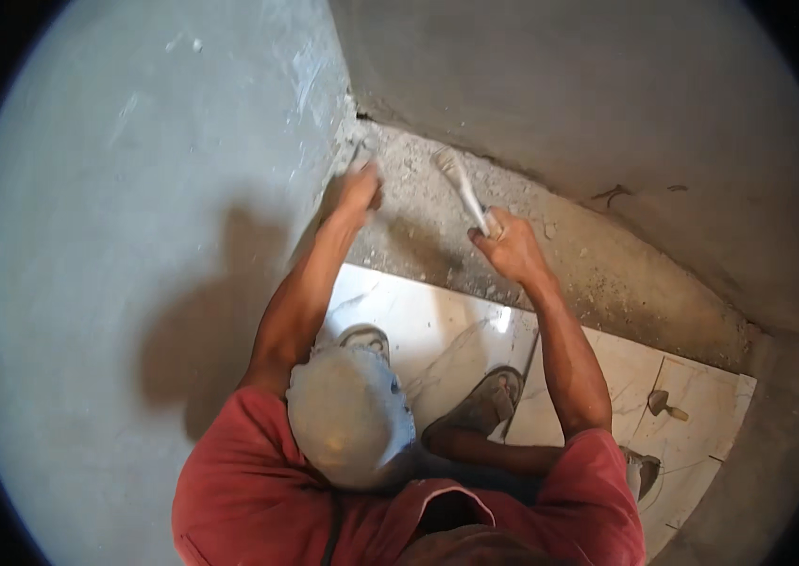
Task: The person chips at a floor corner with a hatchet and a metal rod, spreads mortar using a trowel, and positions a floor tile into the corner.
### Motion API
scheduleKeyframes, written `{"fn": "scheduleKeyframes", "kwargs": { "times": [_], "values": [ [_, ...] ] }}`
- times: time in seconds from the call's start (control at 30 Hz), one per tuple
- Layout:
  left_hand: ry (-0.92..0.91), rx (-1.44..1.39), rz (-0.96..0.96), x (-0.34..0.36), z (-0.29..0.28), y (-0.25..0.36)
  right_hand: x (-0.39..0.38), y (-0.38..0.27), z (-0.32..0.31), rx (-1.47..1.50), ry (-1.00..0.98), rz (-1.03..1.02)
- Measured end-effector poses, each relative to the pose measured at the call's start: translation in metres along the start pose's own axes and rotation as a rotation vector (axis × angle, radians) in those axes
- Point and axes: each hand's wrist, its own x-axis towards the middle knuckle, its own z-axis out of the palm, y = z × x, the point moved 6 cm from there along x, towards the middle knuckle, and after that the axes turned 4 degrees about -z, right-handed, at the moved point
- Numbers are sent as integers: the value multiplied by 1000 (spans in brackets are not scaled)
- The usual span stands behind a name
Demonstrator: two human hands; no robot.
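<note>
My left hand (361, 189) is closed round a short, thin tool that looks like a chisel (360, 149). Its tip is at the rubble floor, close to the corner where the two walls meet; most of it is hidden by my fingers. My right hand (513, 247) grips the lower end of a hammer (463, 189) with a pale handle. The hammer's head, blurred by motion, is raised over the rough floor strip (531, 222), to the right of the left hand. Crumbs of mortar and grit lie around both hands.
White marbled tiles (418, 307) cover the near floor, under my sandalled feet. A small trowel (668, 406) lies on them at right, beyond a round hole (647, 474) with a dark inside. A grey-blue wall (135, 189) stands close at left, a brown-grey wall (607, 94) ahead.
</note>
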Motion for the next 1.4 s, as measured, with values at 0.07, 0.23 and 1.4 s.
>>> {"fn": "scheduleKeyframes", "kwargs": {
  "times": [0.07,0.23,1.4],
  "values": [
    [8,-239,-169,-9,27,5,2,-10,-2,14,29,-45],
    [295,-250,-85,16,-27,-17,1,-17,4,54,13,73],
    [125,-1039,-85,89,22,-14,68,7,58,676,697,-7]
  ]
}}
